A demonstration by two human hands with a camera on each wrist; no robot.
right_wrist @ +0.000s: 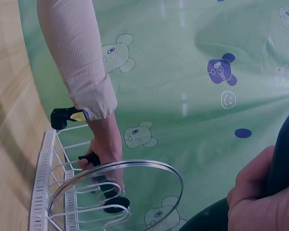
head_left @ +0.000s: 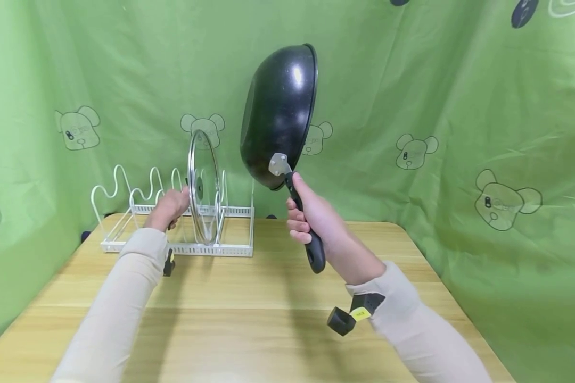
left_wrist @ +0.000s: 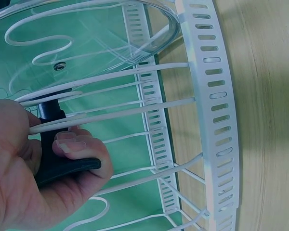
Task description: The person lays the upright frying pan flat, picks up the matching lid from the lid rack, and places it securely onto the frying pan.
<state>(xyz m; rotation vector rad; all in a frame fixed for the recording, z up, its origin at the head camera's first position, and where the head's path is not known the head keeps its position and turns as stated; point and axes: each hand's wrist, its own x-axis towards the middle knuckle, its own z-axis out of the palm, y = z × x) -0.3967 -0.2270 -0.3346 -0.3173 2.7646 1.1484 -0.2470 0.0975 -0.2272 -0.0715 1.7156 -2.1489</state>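
Observation:
A black wok (head_left: pixel 280 106) is up in the air right of the rack, turned on its side. My right hand (head_left: pixel 318 218) grips its black handle (head_left: pixel 315 255). On the left, a round glass lid (head_left: pixel 190 175) with a metal rim stands upright among the wires of a white pot rack (head_left: pixel 235 250). My left hand (head_left: pixel 170 206) reaches in from the lid's left side. In the left wrist view its fingers (left_wrist: pixel 72 147) curl round the lid's black handle (left_wrist: pixel 70 168), between the rack's wires. The right wrist view shows only part of my right hand (right_wrist: pixel 260 202).
The rack stands near the back left of the wooden table (head_left: pixel 249 314). Its wavy wire dividers (head_left: pixel 116 181) rise left of the lid. A green curtain (head_left: pixel 364 80) with bear prints hangs behind and on both sides.

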